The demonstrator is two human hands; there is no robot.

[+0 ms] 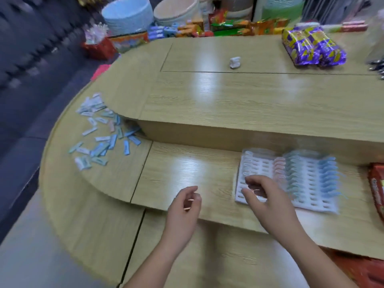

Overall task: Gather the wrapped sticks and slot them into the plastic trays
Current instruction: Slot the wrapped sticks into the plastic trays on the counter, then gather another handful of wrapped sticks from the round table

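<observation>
A heap of small wrapped sticks (101, 132), pale blue, green, white and pink, lies scattered on the lower counter at the left. A white plastic tray (307, 196) with rows of slots sits at the right; pink, green and blue sticks stand in its middle and right columns. My right hand (266, 196) hovers over the tray's near left corner with fingers loosely curled, holding nothing that I can see. My left hand (185, 206) hangs above the bare counter left of the tray, fingers loosely curled and empty. The picture is blurred by motion.
A raised wooden counter top (228, 96) runs behind, with a small white object (235, 62) and purple snack packs (311, 46) on it. Bowls and coloured packets crowd the back. A red box (377, 190) sits right of the tray.
</observation>
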